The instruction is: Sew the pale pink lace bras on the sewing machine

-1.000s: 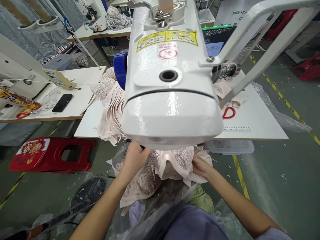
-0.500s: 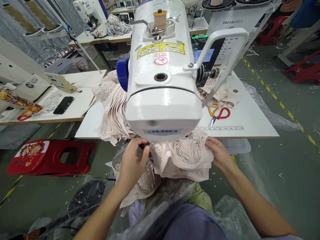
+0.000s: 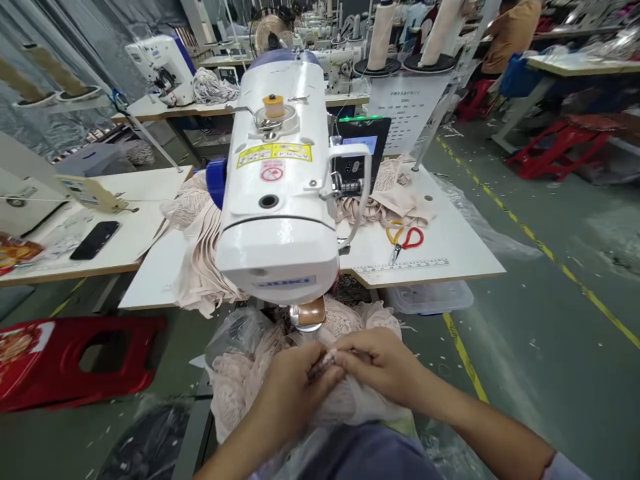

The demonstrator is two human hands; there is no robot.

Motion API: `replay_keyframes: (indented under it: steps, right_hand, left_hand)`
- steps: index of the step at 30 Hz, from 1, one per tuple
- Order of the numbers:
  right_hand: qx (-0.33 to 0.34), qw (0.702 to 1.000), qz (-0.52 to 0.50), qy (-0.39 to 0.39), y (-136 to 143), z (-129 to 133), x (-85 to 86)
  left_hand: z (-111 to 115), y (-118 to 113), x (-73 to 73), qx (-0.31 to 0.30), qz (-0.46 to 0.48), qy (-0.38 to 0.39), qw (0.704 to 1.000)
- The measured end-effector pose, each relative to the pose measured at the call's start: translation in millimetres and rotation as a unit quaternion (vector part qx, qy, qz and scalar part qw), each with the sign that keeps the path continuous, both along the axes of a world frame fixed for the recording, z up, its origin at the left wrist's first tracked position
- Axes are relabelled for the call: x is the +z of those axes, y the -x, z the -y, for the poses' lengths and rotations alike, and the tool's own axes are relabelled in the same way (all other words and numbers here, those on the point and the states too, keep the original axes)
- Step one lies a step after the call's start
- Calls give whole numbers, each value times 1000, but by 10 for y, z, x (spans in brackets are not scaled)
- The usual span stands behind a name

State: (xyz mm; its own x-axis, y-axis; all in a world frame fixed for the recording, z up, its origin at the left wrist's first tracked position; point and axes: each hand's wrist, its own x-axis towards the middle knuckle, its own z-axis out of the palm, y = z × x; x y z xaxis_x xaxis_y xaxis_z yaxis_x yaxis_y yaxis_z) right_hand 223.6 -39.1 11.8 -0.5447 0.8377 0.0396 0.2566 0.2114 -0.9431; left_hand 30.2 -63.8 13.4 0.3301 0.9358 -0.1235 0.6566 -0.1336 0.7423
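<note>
My left hand (image 3: 297, 379) and my right hand (image 3: 383, 365) meet just in front of the sewing machine (image 3: 280, 247). Thumbs and fingers of both pinch a small edge of a beige lace bra (image 3: 329, 361); the exact part is hidden by the fingers. More beige lace bras (image 3: 233, 383) lie bunched in my lap and below the machine head. Just beyond my fingers is the machine's copper-coloured lower end (image 3: 311, 312). Stacked beige fabric pieces (image 3: 203, 257) hang over the table edge on the left.
Scissors (image 3: 399, 245) with a red and yellow handle lie by a ruler strip (image 3: 400, 265) on the white table (image 3: 465, 247). A phone (image 3: 95, 240) rests on the left table. A red stool (image 3: 75, 360) stands at the left, and a clear plastic box (image 3: 430, 297) sits under the table's right side.
Both hands have come together and closer to my body, away from the machine head. The bra has come with them. My view has tilted up and shifted right.
</note>
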Motion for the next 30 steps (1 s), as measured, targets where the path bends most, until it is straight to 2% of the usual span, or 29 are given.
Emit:
replay_keyframes:
  steps: [2, 6, 10, 15, 22, 30]
  right_hand:
    - [-31, 999, 12, 13, 39, -101, -88]
    - [-47, 997, 53, 29, 145, -332, -145]
    - [-54, 995, 79, 17, 221, -526, -181]
    - [-61, 994, 76, 43, 228, -660, -251]
    - [-77, 993, 71, 57, 218, -710, -213]
    - [-75, 993, 67, 68, 233, -724, -374]
  left_hand:
    - [-61, 84, -3, 58, 27, 21, 998]
    - [-228, 189, 14, 166, 60, -15, 984]
    - [-412, 210, -51, 229, 62, -20, 971]
    - [-554, 219, -123, 241, 63, -42, 967]
    - [-625, 263, -152, 216, 74, -90, 969]
    - [-629, 316, -196, 216, 44, -97, 971]
